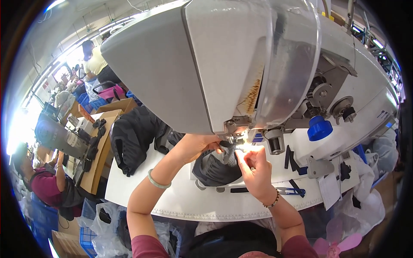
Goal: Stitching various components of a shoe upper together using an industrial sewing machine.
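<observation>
Under the lit needle area of a large white sewing machine (232,51), both my hands work on a dark grey fabric piece (217,167). My left hand (198,145) comes in from the left, its fingers closed on the fabric's upper edge, where a black strap end shows. On the other side my right hand (257,170) is closed in a pinch at the fabric's right edge, close to the presser foot. Glare hides what exactly lies between its fingertips. Left of the machine head rests a larger dark grey bag (137,137) with straps.
Blue-handled thread snips (290,191) and several black strips (287,157) lie on the white table (167,200) to the right. A blue knob (319,128) juts from the machine. A pink fan (337,241) stands lower right. A co-worker (47,182) sits at another machine leftward.
</observation>
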The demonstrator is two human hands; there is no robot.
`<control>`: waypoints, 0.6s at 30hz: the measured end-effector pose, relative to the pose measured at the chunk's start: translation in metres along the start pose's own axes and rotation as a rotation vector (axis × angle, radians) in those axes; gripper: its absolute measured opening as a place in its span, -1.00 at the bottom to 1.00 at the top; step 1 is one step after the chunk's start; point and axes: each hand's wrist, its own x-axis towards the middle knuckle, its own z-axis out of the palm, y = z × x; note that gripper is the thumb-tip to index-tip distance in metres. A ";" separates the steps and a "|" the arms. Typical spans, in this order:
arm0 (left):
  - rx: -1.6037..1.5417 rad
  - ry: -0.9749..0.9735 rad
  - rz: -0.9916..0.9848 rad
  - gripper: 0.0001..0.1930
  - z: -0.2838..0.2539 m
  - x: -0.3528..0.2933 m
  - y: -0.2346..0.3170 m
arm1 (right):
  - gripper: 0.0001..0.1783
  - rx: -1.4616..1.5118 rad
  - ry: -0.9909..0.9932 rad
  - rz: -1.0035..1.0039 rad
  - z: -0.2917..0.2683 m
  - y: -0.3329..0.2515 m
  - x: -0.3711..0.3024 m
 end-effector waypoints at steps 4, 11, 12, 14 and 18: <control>0.026 0.007 -0.014 -0.85 0.002 0.001 0.004 | -0.72 0.074 -0.018 0.032 -0.002 -0.003 0.003; 0.030 0.080 -0.076 -0.83 0.001 0.002 0.001 | -0.66 0.121 -0.069 0.056 -0.002 0.010 -0.002; 0.030 0.074 -0.052 -0.83 0.000 0.002 -0.001 | -0.68 0.122 -0.062 0.047 -0.002 0.009 -0.002; 0.032 0.065 -0.030 -0.84 0.001 0.001 -0.001 | -0.70 0.134 -0.074 0.093 -0.008 0.001 0.001; 0.039 0.066 -0.002 -0.86 -0.002 -0.001 -0.002 | -0.76 0.163 0.086 0.122 -0.025 0.007 0.008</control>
